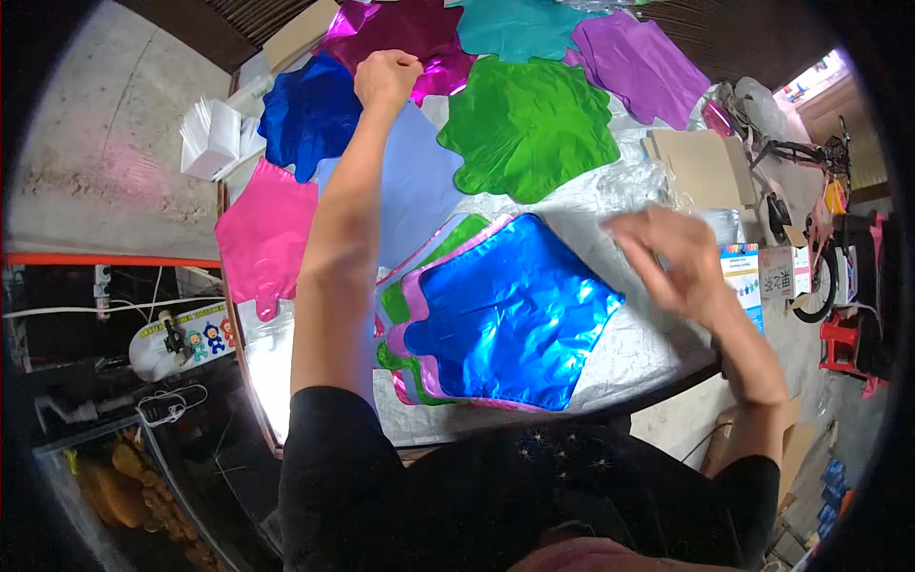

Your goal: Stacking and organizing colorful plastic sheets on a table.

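My left hand (384,81) reaches to the far side of the table, fingertips pinched together over a shiny magenta foil balloon (434,29), laid flat. Whether they grip its foil is hidden. My right hand (672,259), smeared by motion, hovers right of a flat stack of foil balloons topped by a shiny blue one (515,315). Green, pink and silvery edges stick out on the stack's left. Around it lie more flat foil balloons: green (534,129), pale blue (415,172), pink (272,234), dark blue (310,114), teal (524,29) and purple (643,67).
A silvery cover (658,343) lies on the table. White folded paper (212,138) sits at its left edge, brown cardboard (705,167) at its right. A bicycle (820,157) and red stool (839,343) stand right; a glass tank (124,486) is lower left.
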`<control>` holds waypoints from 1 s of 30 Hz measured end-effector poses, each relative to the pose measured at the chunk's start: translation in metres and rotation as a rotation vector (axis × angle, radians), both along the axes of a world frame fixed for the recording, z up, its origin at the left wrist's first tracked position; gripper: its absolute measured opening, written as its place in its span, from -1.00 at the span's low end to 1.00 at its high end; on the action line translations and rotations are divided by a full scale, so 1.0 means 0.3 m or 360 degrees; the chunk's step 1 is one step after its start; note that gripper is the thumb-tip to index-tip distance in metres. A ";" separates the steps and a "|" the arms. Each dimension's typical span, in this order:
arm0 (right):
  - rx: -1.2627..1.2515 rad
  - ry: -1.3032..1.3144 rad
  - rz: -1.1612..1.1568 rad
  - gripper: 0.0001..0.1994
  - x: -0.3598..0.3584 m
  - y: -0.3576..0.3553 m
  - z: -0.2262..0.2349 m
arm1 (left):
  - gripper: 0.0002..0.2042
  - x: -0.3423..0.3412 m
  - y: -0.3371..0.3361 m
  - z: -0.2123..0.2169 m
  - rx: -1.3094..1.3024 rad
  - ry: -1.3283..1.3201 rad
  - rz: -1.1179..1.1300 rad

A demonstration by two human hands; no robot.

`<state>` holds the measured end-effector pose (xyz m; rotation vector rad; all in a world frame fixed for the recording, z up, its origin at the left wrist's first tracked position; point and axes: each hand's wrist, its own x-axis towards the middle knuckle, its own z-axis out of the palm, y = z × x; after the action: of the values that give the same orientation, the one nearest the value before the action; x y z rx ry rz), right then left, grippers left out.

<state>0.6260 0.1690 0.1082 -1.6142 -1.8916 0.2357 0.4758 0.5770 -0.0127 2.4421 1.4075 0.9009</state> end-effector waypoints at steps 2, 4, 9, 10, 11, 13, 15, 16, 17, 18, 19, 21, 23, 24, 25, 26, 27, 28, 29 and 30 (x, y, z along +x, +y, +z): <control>0.0077 -0.0147 0.0041 -0.75 0.048 0.176 -0.045 | -0.78 0.001 0.011 -0.005 -0.0266 -0.0105 0.0072; 0.0103 -0.0212 0.0052 -0.67 0.071 0.385 -0.087 | -0.75 -0.012 0.024 -0.009 -0.0319 -0.0123 0.0077; 0.0058 -0.0381 -0.0029 -0.55 0.130 0.861 -0.298 | -0.67 -0.012 0.053 -0.033 -0.0418 -0.0168 0.0043; 0.0056 -0.0378 -0.0028 -0.55 0.127 0.921 -0.325 | -0.66 -0.006 0.051 -0.036 -0.0418 -0.0179 0.0027; -0.0062 -0.0450 -0.0085 -0.54 0.128 0.972 -0.351 | -0.66 0.005 0.049 -0.039 -0.0421 -0.0178 0.0025; -0.0187 -0.0507 -0.0126 -0.52 0.104 1.013 -0.396 | -0.66 0.006 0.037 -0.027 -0.0402 -0.0174 0.0057; -0.0101 -0.0558 -0.0196 -0.49 0.083 1.031 -0.427 | -0.66 0.005 0.033 -0.020 -0.0393 -0.0166 0.0080; -0.0055 -0.0583 -0.0229 -0.48 0.071 1.038 -0.433 | -0.65 0.001 0.037 -0.017 -0.0417 -0.0166 0.0065; -0.0055 -0.0577 -0.0221 -0.48 0.062 1.043 -0.438 | -0.65 -0.002 0.040 -0.015 -0.0440 -0.0167 0.0048; 0.0009 -0.0548 -0.0248 -0.47 0.056 1.046 -0.441 | -0.64 -0.006 0.042 -0.012 -0.0464 -0.0170 0.0030; 0.0073 -0.0519 -0.0274 -0.45 0.050 1.049 -0.444 | -0.64 -0.014 0.043 -0.010 -0.0464 -0.0166 0.0037; 0.0133 -0.0500 -0.0312 -0.44 0.065 1.053 -0.457 | -0.63 -0.009 0.037 -0.006 -0.0456 -0.0110 0.0020; 0.0145 -0.0489 -0.0274 -0.44 0.080 1.064 -0.467 | -0.63 0.000 0.029 -0.003 -0.0454 -0.0084 0.0008; 0.0151 -0.0484 -0.0255 -0.44 0.089 1.064 -0.473 | -0.62 0.008 0.023 -0.002 -0.0454 -0.0102 0.0014; 0.0152 -0.0482 -0.0251 -0.44 0.091 1.063 -0.477 | -0.61 0.005 0.024 -0.005 -0.0450 -0.0115 0.0029; 0.0084 -0.0491 -0.0249 -0.44 0.097 1.058 -0.481 | -0.60 0.003 0.026 -0.008 -0.0447 -0.0129 0.0042; 0.0015 -0.0500 -0.0248 -0.43 0.104 1.053 -0.485 | -0.60 0.002 0.029 -0.009 -0.0447 -0.0129 0.0043; -0.0055 -0.0510 -0.0248 -0.43 0.109 1.051 -0.490 | -0.60 0.002 0.034 -0.010 -0.0491 -0.0143 0.0062; -0.0056 -0.0510 -0.0249 -0.43 0.113 1.050 -0.496 | -0.60 0.003 0.040 -0.011 -0.0535 -0.0157 0.0080; -0.0044 -0.0508 -0.0246 -0.43 0.108 1.047 -0.494 | -0.60 0.002 0.051 -0.014 -0.0577 -0.0169 0.0100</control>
<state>0.6584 0.4832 -0.0399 -1.8972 -1.9860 -0.0661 0.4764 0.5922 -0.0169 2.0648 1.4691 0.7029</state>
